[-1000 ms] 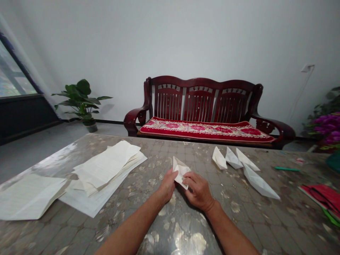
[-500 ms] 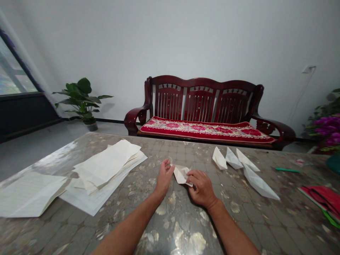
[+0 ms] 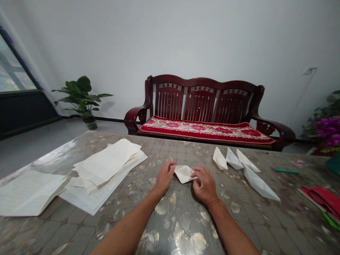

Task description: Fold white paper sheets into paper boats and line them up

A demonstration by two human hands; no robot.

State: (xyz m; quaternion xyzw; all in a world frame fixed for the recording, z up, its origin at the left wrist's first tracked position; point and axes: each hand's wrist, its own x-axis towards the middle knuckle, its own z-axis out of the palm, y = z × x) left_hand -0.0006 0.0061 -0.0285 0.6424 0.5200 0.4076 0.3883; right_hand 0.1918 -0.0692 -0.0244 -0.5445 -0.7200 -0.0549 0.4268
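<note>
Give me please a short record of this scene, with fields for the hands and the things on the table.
Left hand: pinches left corner of folded paper
Right hand: pinches its right corner
Folded paper: white, between the hands, close to the table
Right side: four white paper boats, green pen
Left side: stack of white sheets
</note>
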